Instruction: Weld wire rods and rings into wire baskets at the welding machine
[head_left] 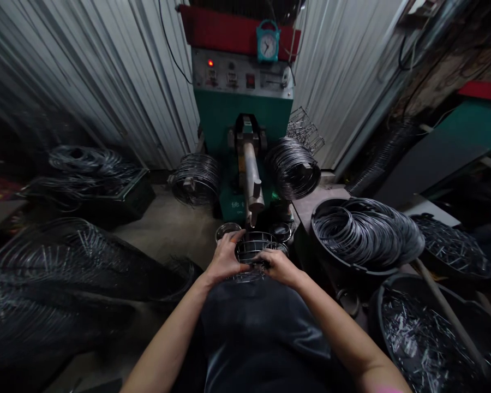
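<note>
A round wire frame [257, 236], made of rings joined by short upright wires, is between my two hands, close to my apron. My left hand [225, 258] grips its left side, thumb at the near edge and fingers along the rim. On the near right side, my right hand [279, 266] is closed on the frame; its fingertips look dark, and whether they also pinch a small piece I cannot tell. Just beyond the frame, the welding machine's metal arm [252, 174] points down at it, with its tip [252, 221] above the far rim.
The green machine body [207, 103] carries a lit red lamp and a teal clock [268, 42]. Wire-ring bundles hang left [196, 180] and right [293, 168]. At right are a tub of rings [368, 232] and a tub of short wires [417, 338]. Wire stacks [65, 262] lie left.
</note>
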`<action>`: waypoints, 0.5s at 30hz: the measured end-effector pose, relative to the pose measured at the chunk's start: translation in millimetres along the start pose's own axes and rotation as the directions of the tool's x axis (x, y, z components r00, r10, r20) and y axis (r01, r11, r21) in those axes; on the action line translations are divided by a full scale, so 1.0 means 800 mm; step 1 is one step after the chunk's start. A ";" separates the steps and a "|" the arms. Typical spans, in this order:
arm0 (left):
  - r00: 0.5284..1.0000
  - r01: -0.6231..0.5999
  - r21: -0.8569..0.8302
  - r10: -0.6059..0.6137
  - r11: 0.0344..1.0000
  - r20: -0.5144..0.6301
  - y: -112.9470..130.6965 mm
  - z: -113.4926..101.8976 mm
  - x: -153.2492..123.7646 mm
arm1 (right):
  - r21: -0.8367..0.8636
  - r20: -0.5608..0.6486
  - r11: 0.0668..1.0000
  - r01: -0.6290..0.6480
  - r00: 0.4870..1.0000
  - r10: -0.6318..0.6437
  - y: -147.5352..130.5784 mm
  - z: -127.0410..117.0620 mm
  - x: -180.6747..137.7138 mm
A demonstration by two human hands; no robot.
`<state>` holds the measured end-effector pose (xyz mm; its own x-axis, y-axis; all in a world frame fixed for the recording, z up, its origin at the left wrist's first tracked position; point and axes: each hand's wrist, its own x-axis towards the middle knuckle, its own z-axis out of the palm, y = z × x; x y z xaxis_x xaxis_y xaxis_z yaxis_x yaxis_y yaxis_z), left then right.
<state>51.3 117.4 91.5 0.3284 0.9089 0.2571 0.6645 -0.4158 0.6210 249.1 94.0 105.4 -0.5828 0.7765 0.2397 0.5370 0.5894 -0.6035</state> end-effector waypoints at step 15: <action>0.999 0.025 -0.066 -0.028 0.997 -0.045 -0.018 0.010 0.011 | -0.024 -0.015 1.000 0.014 1.000 -0.014 0.027 0.011 0.014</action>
<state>49.8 131.1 78.6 0.2788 0.9208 0.2726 0.6268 -0.3896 0.6748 248.8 113.3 87.9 -0.5809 0.7714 0.2598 0.5436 0.6052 -0.5815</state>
